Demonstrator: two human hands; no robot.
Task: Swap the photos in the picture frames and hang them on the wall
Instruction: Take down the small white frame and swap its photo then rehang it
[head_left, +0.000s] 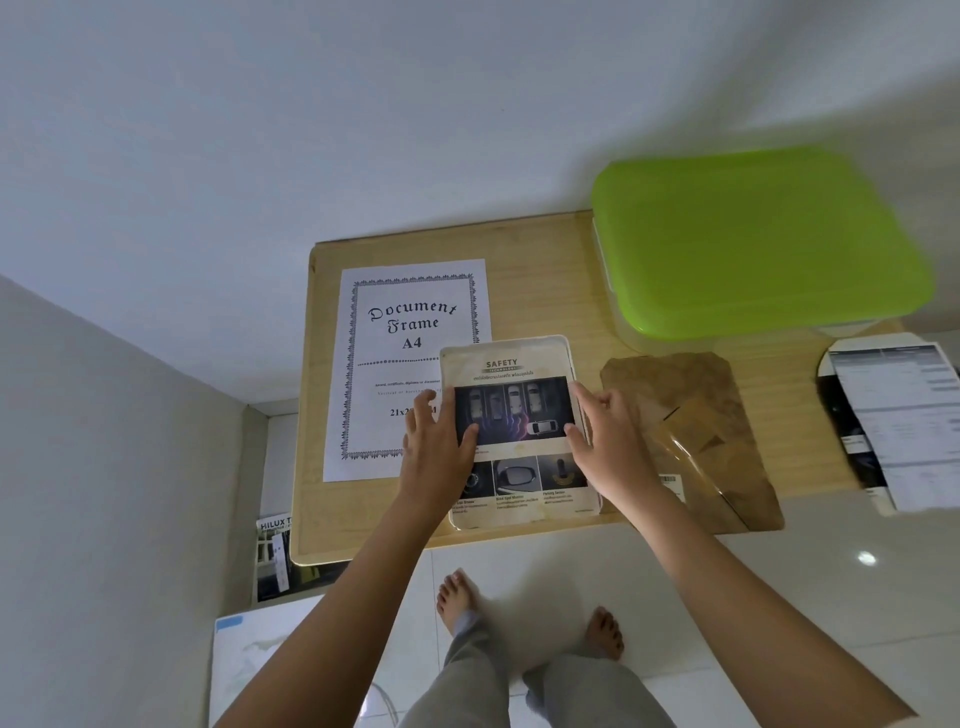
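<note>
Flat at the front middle of the wooden surface (545, 280): a pale-rimmed picture frame (511, 364) holding a "SAFETY" car leaflet, its near edge almost level with the edge of the surface. Overlapping, at its far left corner, a white "Document Frame A4" sheet (410, 332) lying beside it.

Left hand (441, 452) laid over the left edge of the frame, fingers (423, 410) straight and spread, released, thumb resting on the dark car photo. Right hand (608, 441) set against the right edge, fingers (584, 395) almost straight, thumb on the glass, gripping nothing that shows.

Just right of the frame, a brown backing board (675, 384) with a crumpled clear wrapper (685, 457) on top. Behind that, against the wall, a box with a lime-green lid (753, 244). At the far right end, a printed brochure (898, 415) hanging over the front edge.

Below, on the pale tiled floor (779, 571), two bare feet. Down at the left, a "HILUX" booklet (272, 556) partly tucked under the surface.
</note>
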